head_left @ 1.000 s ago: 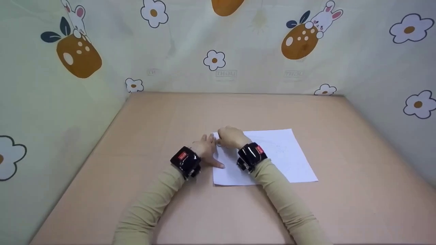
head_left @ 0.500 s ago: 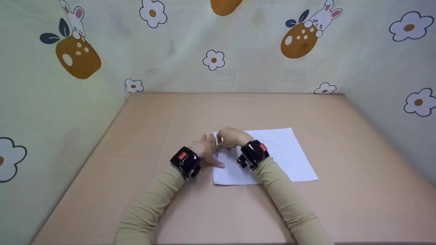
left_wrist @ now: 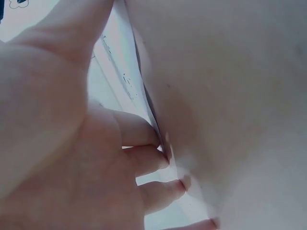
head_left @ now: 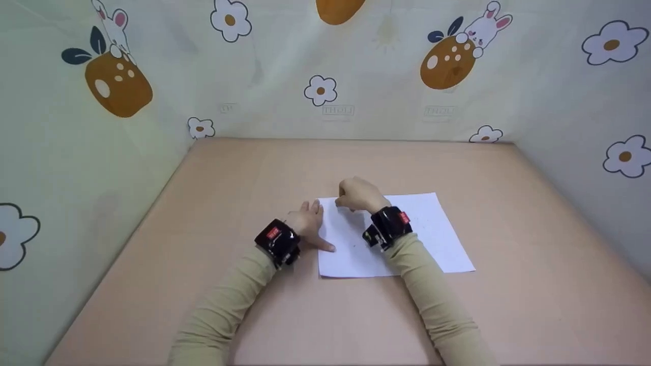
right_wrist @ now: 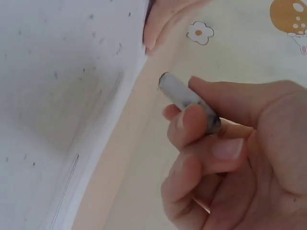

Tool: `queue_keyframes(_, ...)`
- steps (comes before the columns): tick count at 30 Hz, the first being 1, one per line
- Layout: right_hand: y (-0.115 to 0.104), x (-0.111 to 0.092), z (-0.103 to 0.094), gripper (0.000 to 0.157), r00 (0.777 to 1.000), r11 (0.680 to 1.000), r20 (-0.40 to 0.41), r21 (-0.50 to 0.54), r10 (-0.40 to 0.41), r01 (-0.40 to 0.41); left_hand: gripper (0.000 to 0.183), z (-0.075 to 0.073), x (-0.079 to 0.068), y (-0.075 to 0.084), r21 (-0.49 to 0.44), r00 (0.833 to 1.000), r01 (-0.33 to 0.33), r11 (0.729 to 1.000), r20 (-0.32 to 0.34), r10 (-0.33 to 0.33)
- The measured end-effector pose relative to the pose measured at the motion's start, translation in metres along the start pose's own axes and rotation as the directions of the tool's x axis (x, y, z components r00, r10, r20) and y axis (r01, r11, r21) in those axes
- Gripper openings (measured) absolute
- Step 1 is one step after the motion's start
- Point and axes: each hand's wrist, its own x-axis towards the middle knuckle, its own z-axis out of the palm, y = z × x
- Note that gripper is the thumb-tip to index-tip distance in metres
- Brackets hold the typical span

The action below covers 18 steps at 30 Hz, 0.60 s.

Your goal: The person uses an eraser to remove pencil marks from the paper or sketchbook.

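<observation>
A white sheet of paper (head_left: 417,234) lies on the table, with dark crumbs and faint pencil lines (right_wrist: 71,175) showing in the right wrist view. My right hand (head_left: 360,194) pinches a small white eraser (right_wrist: 178,90) with smudged ends between thumb and fingers, just over the sheet's upper left part. The head view hides the eraser behind the hand. Along the sheet's left edge, my left hand (head_left: 306,223) rests with fingers spread and thumb reaching onto the paper. Its straight fingers (left_wrist: 156,194) show in the left wrist view.
The brown table (head_left: 244,173) stretches around the sheet on all sides. A pale curtain (head_left: 274,61) with flowers, rabbits and orange fruit encloses its back and sides. Both wrists carry black camera boxes (head_left: 277,241).
My right hand first drew slightly back from the paper's left edge, then moved up and to the right, still holding the eraser. The left hand and the sheet have stayed put.
</observation>
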Motion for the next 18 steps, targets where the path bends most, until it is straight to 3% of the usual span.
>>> queue_keyframes(6, 0.0, 0.0, 0.004, 0.01, 0.992, 1.0, 0.126, 0.03, -0.011, 0.008, 0.117, 0.0, 0.0, 0.0, -0.022, 1.0, -0.002, 1.0, -0.014, 0.002)
queue_keyframes(10, 0.009, -0.005, -0.001, 0.011, 0.99, 0.993, 0.084, -0.06, 0.11, -0.105, 0.117, -0.001, 0.001, 0.001, -0.018, 1.0, -0.004, 1.0, 0.004, 0.004)
queue_keyframes(13, 0.021, -0.011, -0.008, 0.013, 0.972, 0.966, 0.047, -0.125, 0.232, -0.225, 0.118, -0.001, 0.002, 0.001, 0.002, 1.0, -0.001, 1.0, 0.023, 0.001)
queue_keyframes(15, 0.026, -0.013, -0.011, 0.013, 0.963, 0.955, 0.036, -0.139, 0.268, -0.261, 0.118, -0.002, 0.002, 0.001, 0.01, 1.0, 0.005, 1.0, 0.029, -0.005)
queue_keyframes(18, 0.026, -0.009, -0.008, 0.01, 0.98, 0.983, 0.083, -0.036, 0.182, -0.179, 0.119, -0.001, 0.0, 0.0, 0.008, 0.999, 0.007, 1.0, 0.031, -0.007)
